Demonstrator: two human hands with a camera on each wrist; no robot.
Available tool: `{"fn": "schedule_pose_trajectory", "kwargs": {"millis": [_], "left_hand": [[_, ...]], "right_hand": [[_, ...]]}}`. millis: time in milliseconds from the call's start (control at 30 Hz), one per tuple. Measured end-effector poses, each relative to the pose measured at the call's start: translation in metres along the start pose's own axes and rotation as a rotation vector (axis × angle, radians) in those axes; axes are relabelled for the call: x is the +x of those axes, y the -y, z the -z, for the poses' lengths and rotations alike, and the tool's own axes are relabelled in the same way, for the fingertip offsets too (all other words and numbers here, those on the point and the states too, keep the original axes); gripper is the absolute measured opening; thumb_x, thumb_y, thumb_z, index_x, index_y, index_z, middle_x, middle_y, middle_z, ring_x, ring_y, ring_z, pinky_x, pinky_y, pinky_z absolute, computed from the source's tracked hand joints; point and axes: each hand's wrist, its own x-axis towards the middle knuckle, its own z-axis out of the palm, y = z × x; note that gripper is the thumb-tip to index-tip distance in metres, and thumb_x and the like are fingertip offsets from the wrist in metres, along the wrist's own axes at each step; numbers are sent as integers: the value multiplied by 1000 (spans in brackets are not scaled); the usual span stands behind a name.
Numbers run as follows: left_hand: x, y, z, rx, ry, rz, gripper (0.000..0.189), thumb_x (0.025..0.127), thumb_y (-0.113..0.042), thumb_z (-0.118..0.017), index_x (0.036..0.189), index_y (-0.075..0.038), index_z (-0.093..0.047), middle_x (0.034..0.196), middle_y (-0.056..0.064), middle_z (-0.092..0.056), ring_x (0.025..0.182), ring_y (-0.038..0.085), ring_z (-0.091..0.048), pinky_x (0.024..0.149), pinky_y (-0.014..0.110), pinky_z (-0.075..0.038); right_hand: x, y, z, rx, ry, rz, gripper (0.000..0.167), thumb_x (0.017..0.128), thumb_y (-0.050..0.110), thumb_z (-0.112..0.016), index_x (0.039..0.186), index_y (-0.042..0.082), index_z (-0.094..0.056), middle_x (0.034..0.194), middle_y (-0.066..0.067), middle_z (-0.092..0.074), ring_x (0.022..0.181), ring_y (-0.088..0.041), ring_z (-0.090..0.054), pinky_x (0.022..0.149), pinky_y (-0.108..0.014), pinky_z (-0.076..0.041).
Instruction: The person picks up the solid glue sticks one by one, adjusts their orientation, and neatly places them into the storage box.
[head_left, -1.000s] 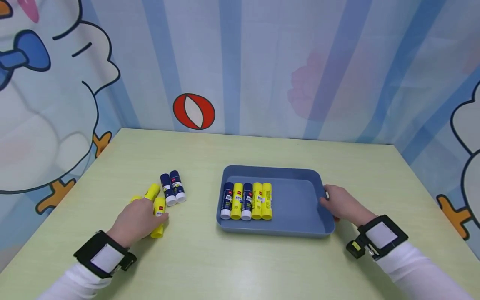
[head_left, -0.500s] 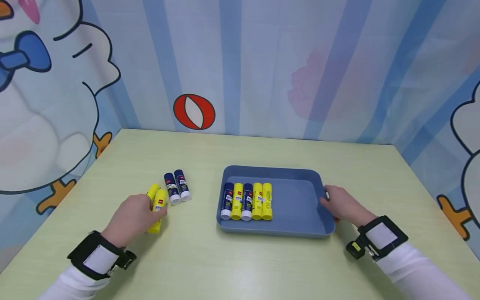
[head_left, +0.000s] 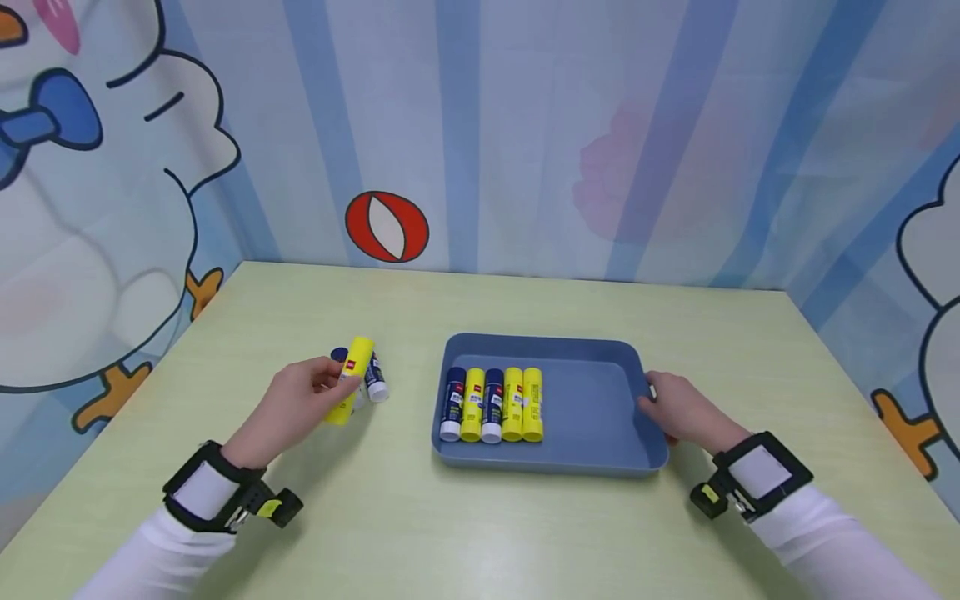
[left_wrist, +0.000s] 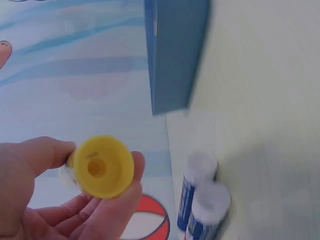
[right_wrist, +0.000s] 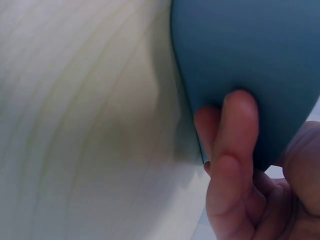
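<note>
My left hand [head_left: 300,400] holds a yellow glue stick [head_left: 354,371] between thumb and fingers, tilted above the table. In the left wrist view its hollow yellow end [left_wrist: 104,166] faces the camera. Beyond it lie two navy glue sticks with white ends; one [head_left: 377,379] shows beside the held stick, the other [head_left: 339,354] is mostly covered. My right hand [head_left: 686,406] grips the right side of the blue-grey tray [head_left: 592,400], fingers against the outer wall [right_wrist: 280,65]. A row of navy and yellow glue sticks [head_left: 492,406] lies in the tray's left half.
The pale table [head_left: 480,533] runs back to a printed curtain [head_left: 525,125] with stripes and cartoon figures. Bare tray floor shows right of the row. Both wrists wear black camera straps [head_left: 213,492].
My left hand has risen and moved right and away, bringing up a yellow glue stick. The two loose navy sticks have shifted slightly right. My right hand and the tray have stayed put.
</note>
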Motion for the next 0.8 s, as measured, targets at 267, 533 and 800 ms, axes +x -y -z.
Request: {"fn": "schedule_pose_trajectory", "kwargs": {"millis": [267,533,800], "left_hand": [[23,-28,-20,-254,123,31,40,98,-27,-59,125,2,-54,103,13,-66,87,21,-65,71,29,-53],[44,-71,-50,-324,258,5,43,99,-24,-58,133,0,-47,120,16,-60,100,26,-60,81,33,-54],[63,-116,-75,-299,360,-97,38,96,-21,-62,126,0,-52,109,11,-66,89,21,-61,76,32,-54]], "right_hand": [[1,0,1,4,14,-10,38,99,6,-46,127,-18,-40,56,-7,-51,40,-16,-49,44,-31,-44],[1,0,0,-6,15,-18,39,99,7,-47,128,-18,-39,55,-7,-51,39,-16,-49,44,-30,-43],[1,-1,-1,-5,5,-12,41,98,6,-47,129,-19,-38,56,-8,-52,39,-15,-50,43,-30,-45]]}}
